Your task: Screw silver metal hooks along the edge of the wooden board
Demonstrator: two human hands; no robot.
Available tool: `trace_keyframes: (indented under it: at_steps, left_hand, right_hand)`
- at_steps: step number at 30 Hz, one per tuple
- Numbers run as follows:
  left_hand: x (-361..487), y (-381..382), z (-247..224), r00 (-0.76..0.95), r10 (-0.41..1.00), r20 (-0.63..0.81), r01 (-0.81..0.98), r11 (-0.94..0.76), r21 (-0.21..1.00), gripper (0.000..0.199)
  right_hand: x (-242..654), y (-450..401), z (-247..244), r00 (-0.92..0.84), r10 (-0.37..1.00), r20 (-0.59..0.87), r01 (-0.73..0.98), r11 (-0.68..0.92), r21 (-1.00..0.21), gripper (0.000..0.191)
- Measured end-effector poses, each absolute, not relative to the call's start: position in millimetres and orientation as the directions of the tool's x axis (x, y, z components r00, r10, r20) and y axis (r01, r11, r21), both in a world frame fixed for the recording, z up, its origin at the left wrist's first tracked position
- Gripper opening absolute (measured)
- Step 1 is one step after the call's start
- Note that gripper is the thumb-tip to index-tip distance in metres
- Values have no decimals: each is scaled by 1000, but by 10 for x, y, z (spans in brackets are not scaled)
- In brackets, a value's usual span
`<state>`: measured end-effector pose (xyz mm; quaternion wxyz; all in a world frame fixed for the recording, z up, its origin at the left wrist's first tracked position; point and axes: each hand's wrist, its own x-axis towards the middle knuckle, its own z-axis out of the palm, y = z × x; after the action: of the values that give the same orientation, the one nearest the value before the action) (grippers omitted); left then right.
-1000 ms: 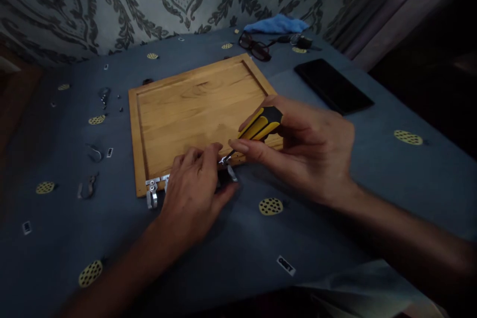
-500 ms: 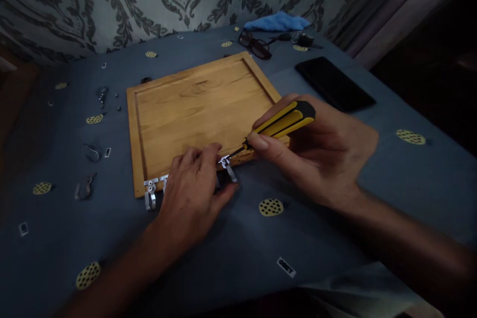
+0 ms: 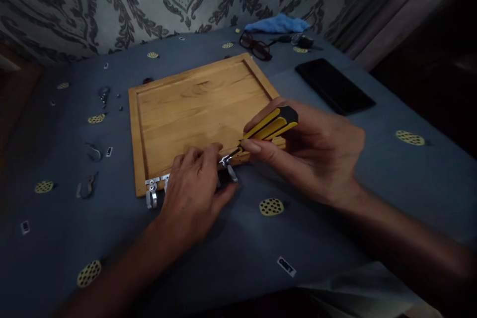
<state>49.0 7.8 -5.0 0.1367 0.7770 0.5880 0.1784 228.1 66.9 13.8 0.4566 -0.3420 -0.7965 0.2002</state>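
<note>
Screwdriver (image 3: 274, 123) fills my right grip (image 3: 322, 149), tip at a hook (image 3: 231, 174); my left grip (image 3: 191, 186) (hold unclear) likely steadies the board (image 3: 194, 109).

You have a dim view, near black at far right; the wooden board (image 3: 201, 104) catches most light, metal hardware (image 3: 152, 189) glints, edges blur.

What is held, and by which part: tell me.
The right hand holds the yellow screwdriver by its handle; the left hand rests on the wooden board, any grip unclear.
</note>
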Motion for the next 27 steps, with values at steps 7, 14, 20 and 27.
trace_keyframes:
  at_steps: [7,14,20,27]
  left_hand:
    - [497,96,-37,231,968,93,866,-248,435,47]
    - [494,103,-25,228,971,70,863,-235,448,49]
    - [490,103,31,239,971,17,865,-221,450,49]
    - [470,83,75,271,961,51,866,-267,423,50]
  right_hand:
    - [2298,688,168,-377,753,540,341,654,-675,24]
    - [2253,669,172,-224,830,511,130,545,-828,22]
    - [2315,850,96,-22,909,416,-72,414,-908,30]
    - [2458,1160,-117,-142,985,102,-268,60,-962,30]
